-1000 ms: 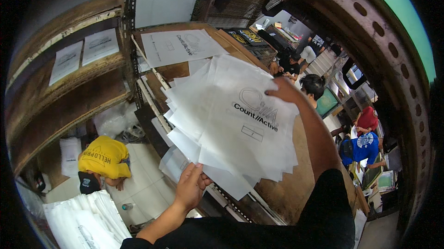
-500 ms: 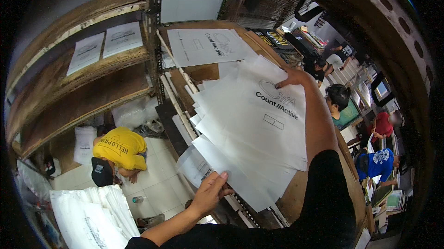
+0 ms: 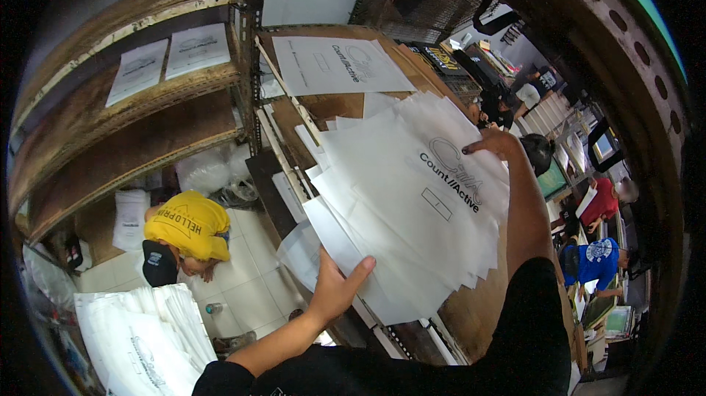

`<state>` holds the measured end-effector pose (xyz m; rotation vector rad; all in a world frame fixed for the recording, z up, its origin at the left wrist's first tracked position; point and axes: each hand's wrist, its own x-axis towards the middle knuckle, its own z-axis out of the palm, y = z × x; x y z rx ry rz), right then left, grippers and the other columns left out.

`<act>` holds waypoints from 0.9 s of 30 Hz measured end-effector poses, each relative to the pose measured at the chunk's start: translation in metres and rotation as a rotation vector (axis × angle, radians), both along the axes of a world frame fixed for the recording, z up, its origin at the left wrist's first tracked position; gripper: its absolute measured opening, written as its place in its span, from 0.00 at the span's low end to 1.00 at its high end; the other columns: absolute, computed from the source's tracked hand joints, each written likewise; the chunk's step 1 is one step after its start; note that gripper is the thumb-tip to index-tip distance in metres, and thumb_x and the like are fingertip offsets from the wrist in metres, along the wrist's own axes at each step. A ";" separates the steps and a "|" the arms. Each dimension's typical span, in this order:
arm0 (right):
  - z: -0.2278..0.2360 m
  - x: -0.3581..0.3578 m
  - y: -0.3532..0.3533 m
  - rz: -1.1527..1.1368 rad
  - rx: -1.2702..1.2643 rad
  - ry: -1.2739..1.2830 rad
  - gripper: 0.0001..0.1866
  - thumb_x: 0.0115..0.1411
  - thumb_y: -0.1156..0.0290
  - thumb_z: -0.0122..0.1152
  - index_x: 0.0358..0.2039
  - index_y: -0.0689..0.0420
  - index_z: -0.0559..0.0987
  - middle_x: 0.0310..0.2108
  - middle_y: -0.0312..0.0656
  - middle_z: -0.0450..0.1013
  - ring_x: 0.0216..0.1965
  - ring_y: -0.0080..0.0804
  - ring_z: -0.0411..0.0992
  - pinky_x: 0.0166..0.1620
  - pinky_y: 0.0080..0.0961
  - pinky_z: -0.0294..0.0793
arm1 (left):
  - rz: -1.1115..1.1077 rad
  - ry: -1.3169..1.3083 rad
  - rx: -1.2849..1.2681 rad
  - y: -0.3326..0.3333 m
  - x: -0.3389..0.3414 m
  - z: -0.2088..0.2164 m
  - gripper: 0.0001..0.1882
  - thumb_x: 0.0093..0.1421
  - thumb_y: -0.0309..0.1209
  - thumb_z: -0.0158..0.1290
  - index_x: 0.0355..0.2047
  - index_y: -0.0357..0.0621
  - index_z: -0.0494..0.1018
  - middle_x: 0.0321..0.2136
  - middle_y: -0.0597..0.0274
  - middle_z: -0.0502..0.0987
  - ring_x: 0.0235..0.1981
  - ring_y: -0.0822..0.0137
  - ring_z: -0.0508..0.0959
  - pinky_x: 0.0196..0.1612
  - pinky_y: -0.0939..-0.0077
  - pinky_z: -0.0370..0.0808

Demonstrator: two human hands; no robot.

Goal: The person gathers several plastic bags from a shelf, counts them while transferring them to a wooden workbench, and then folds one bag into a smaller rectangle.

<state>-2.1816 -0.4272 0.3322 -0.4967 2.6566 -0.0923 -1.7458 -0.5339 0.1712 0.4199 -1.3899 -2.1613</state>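
Observation:
A fanned stack of printed translucent white sheets (image 3: 397,190) lies tilted above a brown wooden shelf, its edges uneven. My right hand (image 3: 494,146) grips the stack's far right edge, thumb on top and fingers mostly hidden behind it. At the near left edge, my left hand (image 3: 334,289) holds the sheets with its thumb lying over them. Its other fingers are partly hidden by the sheets. Below that edge hangs a separate translucent sheet (image 3: 296,252). Flat on the shelf behind the stack is another printed sheet (image 3: 338,65).
Two printed sheets (image 3: 197,49) lie on the wooden rack (image 3: 110,113) at left. A person in a yellow shirt (image 3: 190,225) bends low on the tiled floor. Lower left stands a thick sheet pile (image 3: 140,337). Several people are at right, one in a blue shirt (image 3: 594,258).
My left hand has let go of the curled corner and its thumb is spread over the stack's edge. My right hand has shifted right and slightly down with the stack.

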 end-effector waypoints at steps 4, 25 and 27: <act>-0.040 -0.054 0.036 -0.117 -0.082 -0.082 0.47 0.39 0.59 0.82 0.59 0.57 0.70 0.50 0.46 0.75 0.51 0.39 0.73 0.55 0.43 0.72 | -0.045 0.026 0.108 -0.005 -0.012 0.004 0.29 0.62 0.33 0.60 0.57 0.33 0.62 0.50 0.54 0.73 0.53 0.66 0.72 0.57 0.67 0.68; -0.052 0.173 0.053 0.702 -0.119 1.161 0.43 0.47 0.79 0.61 0.65 0.40 0.66 0.64 0.46 0.58 0.61 0.49 0.61 0.62 0.45 0.65 | -0.005 0.146 0.433 -0.006 -0.029 0.010 0.22 0.59 0.24 0.60 0.53 0.34 0.69 0.48 0.56 0.77 0.47 0.65 0.77 0.52 0.70 0.73; -0.052 0.174 0.053 0.750 -0.119 1.173 0.37 0.52 0.78 0.58 0.64 0.44 0.66 0.62 0.49 0.59 0.58 0.52 0.62 0.60 0.50 0.65 | -0.007 0.154 0.431 -0.006 -0.030 0.008 0.21 0.59 0.23 0.60 0.53 0.34 0.69 0.47 0.56 0.77 0.47 0.65 0.77 0.52 0.70 0.73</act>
